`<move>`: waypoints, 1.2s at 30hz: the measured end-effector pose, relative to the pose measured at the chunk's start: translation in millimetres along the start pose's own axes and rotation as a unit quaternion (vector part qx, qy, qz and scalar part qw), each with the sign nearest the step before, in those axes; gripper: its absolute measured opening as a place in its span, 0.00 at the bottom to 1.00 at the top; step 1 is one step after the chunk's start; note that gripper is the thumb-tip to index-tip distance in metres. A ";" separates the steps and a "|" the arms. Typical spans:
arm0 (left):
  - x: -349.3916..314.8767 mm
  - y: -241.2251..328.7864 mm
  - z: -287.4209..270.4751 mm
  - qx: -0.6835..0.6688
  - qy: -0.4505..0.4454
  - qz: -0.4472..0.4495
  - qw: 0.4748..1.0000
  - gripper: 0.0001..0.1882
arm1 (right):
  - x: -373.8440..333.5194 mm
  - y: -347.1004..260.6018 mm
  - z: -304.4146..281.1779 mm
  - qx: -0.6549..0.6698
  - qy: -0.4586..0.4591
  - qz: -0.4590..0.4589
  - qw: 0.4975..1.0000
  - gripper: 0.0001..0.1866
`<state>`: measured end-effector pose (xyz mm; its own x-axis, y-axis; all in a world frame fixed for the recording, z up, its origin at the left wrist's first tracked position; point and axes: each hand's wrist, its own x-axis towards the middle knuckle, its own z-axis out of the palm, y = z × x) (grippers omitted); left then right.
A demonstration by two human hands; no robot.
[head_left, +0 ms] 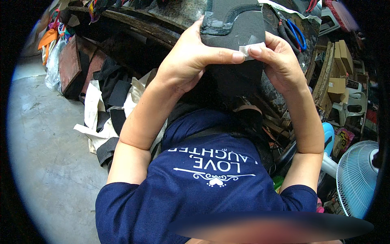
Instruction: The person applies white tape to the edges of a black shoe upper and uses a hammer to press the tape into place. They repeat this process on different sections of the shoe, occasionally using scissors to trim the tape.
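left hand (187, 55): thumb (225, 55) extended inward | right hand (282, 63): thumb (262, 53) inward, fingers (278, 42) curled | forearms (151, 107): extended forward

Behind the dark piece (248, 29), the left hand's (191, 53) fingers are out of sight, and the right hand's (281, 59) fingers are partly hidden. The right thumb covers part of the white scrap (244, 50), so its full shape cannot be told. The piece's far end is cut off by the top edge, as is the bench (162, 19); its near end blends into shadow. A blurred band (268, 228) masks the lower edge. The dark rim crops the fan (354, 179), and folds swallow part of the shirt's print (216, 163).
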<state>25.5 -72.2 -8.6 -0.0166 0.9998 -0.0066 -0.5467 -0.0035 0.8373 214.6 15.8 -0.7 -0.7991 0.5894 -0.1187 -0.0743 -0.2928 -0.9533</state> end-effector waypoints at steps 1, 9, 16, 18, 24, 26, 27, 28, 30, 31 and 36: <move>-0.9 -0.3 0.3 0.018 0.011 0.001 1.000 0.35 | -0.3 0.6 -0.5 0.000 -0.004 0.002 1.000 0.17; 1.8 -3.8 0.0 0.049 -0.009 0.029 0.998 0.42 | -5.4 2.6 -1.4 -0.032 -0.008 -0.020 0.999 0.14; 16.6 -17.5 6.1 0.360 0.058 0.198 0.910 0.35 | -7.2 9.0 3.0 -0.268 0.119 -0.097 0.951 0.10; 21.2 -15.8 6.2 0.439 0.082 0.265 0.854 0.27 | -8.3 5.0 -2.2 -0.344 0.137 -0.113 0.922 0.13; 60.4 14.0 -32.3 0.548 0.012 0.202 0.812 0.30 | -35.7 -1.6 -52.7 -0.733 0.161 -0.060 0.658 0.27; 66.3 14.0 -40.8 0.553 -0.007 0.209 0.807 0.31 | -44.7 6.7 -69.1 -0.741 0.152 -0.073 0.650 0.22; 68.1 12.7 -42.8 0.558 -0.003 0.180 0.810 0.31 | -48.2 7.8 -75.9 -0.736 0.173 -0.075 0.650 0.21; 69.7 12.2 -43.8 0.563 0.001 0.151 0.813 0.32 | -51.1 6.1 -81.3 -0.731 0.197 -0.088 0.648 0.19; 72.3 10.8 -42.5 0.573 0.032 0.137 0.808 0.30 | -52.7 -1.1 -84.1 -0.648 0.291 -0.042 0.703 0.16; 73.3 10.3 -41.2 0.578 0.045 0.128 0.805 0.30 | -49.4 -9.8 -83.9 -0.481 0.323 -0.022 0.815 0.17; 82.5 8.3 -37.8 0.557 0.019 0.146 0.817 0.26 | -23.4 -17.4 -45.5 -0.402 0.272 -0.269 0.832 0.20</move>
<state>-12.1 9.6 -22.9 -0.0484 0.9578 0.2835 0.5870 -0.2023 0.7839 261.7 41.4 6.0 -0.3743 0.7901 0.4854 0.2641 0.5927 -0.7609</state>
